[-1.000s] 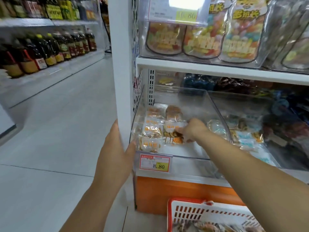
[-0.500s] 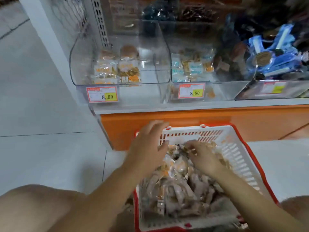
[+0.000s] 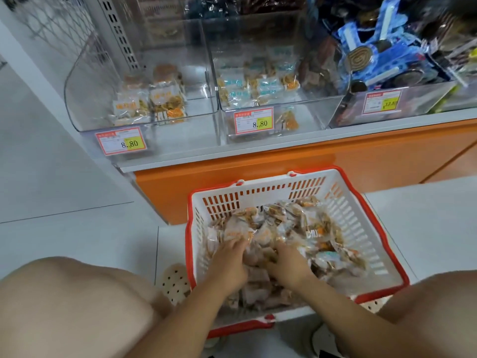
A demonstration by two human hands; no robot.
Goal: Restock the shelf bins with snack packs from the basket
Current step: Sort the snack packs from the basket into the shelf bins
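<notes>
A white basket with a red rim (image 3: 366,228) stands on the floor in front of the shelf, filled with several clear snack packs (image 3: 291,226). My left hand (image 3: 229,262) and my right hand (image 3: 289,267) are both down in the pile, side by side, fingers curled into the packs. Whether either hand has a firm hold on a pack is hidden by the heap. On the bottom shelf the left clear bin (image 3: 85,104) holds a few orange-labelled packs (image 3: 152,102).
A second clear bin (image 3: 322,112) with blue-labelled packs sits right of the first, and a third bin (image 3: 413,104) further right holds blue-wrapped goods. Price tags hang on the bin fronts. The orange shelf base (image 3: 258,166) runs behind the basket. My knees flank the basket on the tiled floor.
One second ago my right hand was in the left bin and my left hand on its side. Both hands have since dropped into the basket and dug deeper into the packs.
</notes>
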